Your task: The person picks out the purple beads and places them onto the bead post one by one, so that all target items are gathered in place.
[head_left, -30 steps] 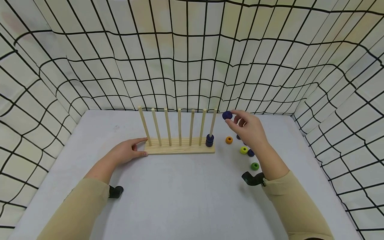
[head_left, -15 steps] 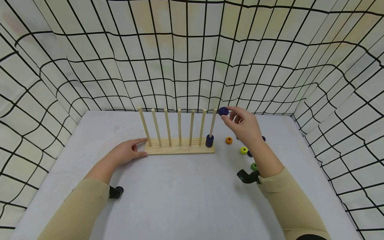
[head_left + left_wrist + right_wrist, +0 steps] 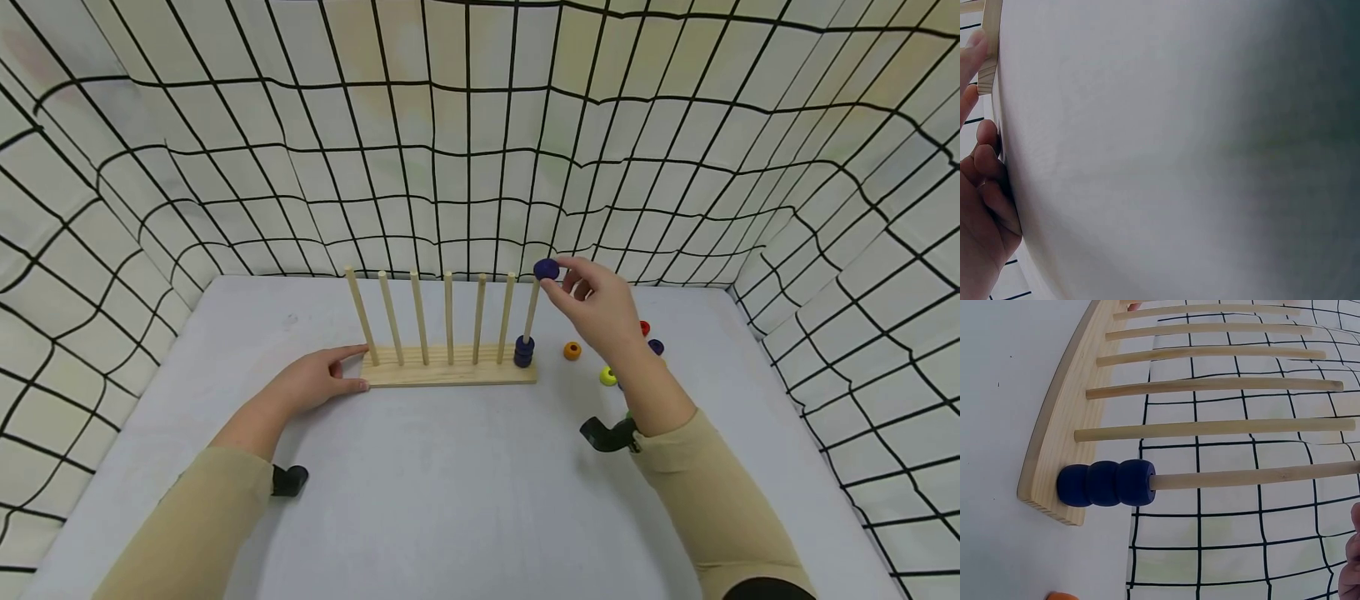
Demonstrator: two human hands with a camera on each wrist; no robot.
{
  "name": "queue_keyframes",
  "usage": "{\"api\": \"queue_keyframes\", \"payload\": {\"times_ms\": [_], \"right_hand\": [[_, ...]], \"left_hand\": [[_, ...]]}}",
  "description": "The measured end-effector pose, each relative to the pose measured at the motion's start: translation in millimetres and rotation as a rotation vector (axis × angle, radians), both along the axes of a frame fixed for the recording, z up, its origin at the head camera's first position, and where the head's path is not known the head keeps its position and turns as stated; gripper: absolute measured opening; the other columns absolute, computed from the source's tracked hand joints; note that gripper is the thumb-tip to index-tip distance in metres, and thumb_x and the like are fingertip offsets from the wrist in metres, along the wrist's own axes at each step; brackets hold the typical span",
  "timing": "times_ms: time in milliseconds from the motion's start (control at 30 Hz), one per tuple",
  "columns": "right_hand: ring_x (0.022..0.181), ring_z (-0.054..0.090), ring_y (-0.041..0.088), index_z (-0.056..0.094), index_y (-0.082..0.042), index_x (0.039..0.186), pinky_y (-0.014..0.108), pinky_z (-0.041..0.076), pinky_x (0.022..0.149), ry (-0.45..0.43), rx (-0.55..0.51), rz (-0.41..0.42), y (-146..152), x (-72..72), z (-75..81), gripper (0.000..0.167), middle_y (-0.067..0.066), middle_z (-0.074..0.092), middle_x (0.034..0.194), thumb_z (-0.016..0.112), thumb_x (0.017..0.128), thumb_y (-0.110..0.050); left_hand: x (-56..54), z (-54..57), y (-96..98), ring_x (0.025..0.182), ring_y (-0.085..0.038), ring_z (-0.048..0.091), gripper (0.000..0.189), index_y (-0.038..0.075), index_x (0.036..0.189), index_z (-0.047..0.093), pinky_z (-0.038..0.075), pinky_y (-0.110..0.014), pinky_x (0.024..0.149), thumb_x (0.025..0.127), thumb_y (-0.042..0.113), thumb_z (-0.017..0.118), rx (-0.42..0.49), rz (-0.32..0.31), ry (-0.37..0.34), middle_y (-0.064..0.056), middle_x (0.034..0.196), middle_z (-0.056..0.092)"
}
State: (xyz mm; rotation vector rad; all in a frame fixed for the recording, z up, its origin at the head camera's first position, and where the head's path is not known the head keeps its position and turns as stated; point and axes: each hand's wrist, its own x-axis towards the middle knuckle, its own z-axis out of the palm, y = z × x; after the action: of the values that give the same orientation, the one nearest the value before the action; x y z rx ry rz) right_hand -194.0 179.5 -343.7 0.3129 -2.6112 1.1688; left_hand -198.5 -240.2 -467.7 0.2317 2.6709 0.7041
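Note:
A wooden peg board (image 3: pixel 450 377) lies on the table with several upright pegs. Three dark blue beads (image 3: pixel 1103 484) are stacked at the foot of its rightmost peg (image 3: pixel 1247 477). Thumb and forefinger of my right hand (image 3: pixel 596 304) pinch another dark blue bead (image 3: pixel 546 269) at the top of that peg; whether the peg tip is inside its hole cannot be seen. In the right wrist view only some fingers (image 3: pixel 1351 559) show, at the right edge. My left hand (image 3: pixel 315 379) grips the board's left end, thumb in front and forefinger behind.
Loose beads lie right of the board: orange (image 3: pixel 572 351), yellow (image 3: pixel 607 376), red (image 3: pixel 644 327) and blue (image 3: pixel 656 347). Others are partly hidden under the right forearm. A black grid net (image 3: pixel 468 175) over white walls encloses the table (image 3: pixel 435 500) behind and at the sides.
My right hand has moved left and slightly up with the blue bead, from beside the rightmost peg to its top. The left hand and the board have stayed still.

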Motion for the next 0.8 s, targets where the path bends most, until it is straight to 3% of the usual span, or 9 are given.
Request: {"api": "queue_keyframes", "payload": {"times_ms": [800], "right_hand": [[0.085, 0.051, 0.020, 0.064, -0.020, 0.131, 0.034, 0.045, 0.064, -0.040, 0.052, -0.028, -8.3, -1.2, -0.8, 0.044, 0.001, 0.059, 0.090, 0.067, 0.094, -0.043]], "left_hand": [[0.3, 0.1, 0.1, 0.072, -0.020, 0.042, 0.081, 0.020, 0.152, 0.042, 0.032, -0.036, 0.065, 0.086, 0.055, 0.072, 0.004, -0.008, 0.002, -0.005, 0.083, 0.047]]}}
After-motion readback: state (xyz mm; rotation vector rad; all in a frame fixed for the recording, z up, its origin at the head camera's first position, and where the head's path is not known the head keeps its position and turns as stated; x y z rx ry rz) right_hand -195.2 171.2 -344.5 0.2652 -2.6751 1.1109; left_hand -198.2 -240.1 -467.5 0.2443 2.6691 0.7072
